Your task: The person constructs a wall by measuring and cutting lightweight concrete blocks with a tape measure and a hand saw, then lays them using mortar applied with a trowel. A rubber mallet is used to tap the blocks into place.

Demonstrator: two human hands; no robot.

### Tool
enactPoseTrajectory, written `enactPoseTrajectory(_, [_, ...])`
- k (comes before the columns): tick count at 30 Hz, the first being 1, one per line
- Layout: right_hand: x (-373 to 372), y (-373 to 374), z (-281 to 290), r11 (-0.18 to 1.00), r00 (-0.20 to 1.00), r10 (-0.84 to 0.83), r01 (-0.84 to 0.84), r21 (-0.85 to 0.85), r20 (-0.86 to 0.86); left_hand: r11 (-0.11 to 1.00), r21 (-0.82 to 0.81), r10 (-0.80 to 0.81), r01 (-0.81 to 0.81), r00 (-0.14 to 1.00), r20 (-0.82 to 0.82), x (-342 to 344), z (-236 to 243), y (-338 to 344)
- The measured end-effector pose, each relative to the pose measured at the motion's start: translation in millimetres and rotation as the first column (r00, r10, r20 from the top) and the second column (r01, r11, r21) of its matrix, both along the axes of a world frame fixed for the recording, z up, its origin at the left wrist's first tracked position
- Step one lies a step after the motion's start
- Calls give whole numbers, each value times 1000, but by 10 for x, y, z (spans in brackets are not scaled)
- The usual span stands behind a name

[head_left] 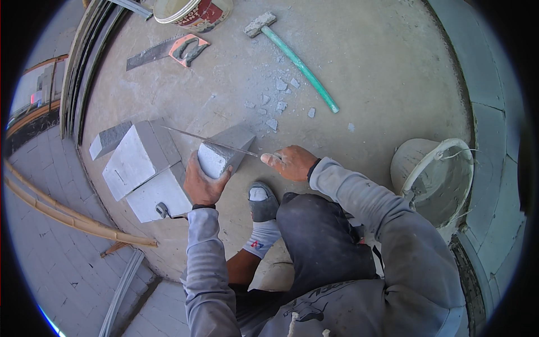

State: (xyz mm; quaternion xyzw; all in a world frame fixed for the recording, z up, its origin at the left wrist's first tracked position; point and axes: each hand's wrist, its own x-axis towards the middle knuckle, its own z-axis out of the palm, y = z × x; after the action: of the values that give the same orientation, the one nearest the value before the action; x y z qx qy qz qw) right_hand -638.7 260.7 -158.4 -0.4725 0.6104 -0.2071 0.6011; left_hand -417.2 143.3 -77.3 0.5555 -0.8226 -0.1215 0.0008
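My left hand (205,181) grips the near end of a small grey lightweight concrete block (216,160), thumb and fingers on either side of it. My right hand (291,163) is closed round the handle end of a long thin blade (210,139), seen almost edge-on. The blade lies across the block's top, its far tip pointing left over larger pale blocks (135,160). What kind of bladed tool it is cannot be made out. A small dark grey tool (162,210) rests on the nearest of these blocks.
A handsaw (168,51) and a green-handled hammer (292,60) lie on the floor beyond, with broken chips (272,123) between. A paint bucket (196,14) stands at the top. To the right is a mortar-crusted bucket (404,165). Block walls rise left and right.
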Motion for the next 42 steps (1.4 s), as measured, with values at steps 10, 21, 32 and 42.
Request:
enactPoseTrajectory(10, [165,100,17,998,997,-48,51,-42,65,1000,17,-23,23,999,-39,30,35,102])
enactPoseTrajectory(21, [184,-63,207,999,998,-44,45,28,-36,999,19,-32,33,998,-61,75,-17,49])
enactPoseTrajectory(32, [186,-117,-28,993,998,-52,56,108,-46,998,-30,-52,51,998,-47,49,-15,32])
enactPoseTrajectory(42, [282,65,-410,986,988,-146,149,71,-52,998,-9,-56,56,998,-40,27,-7,46])
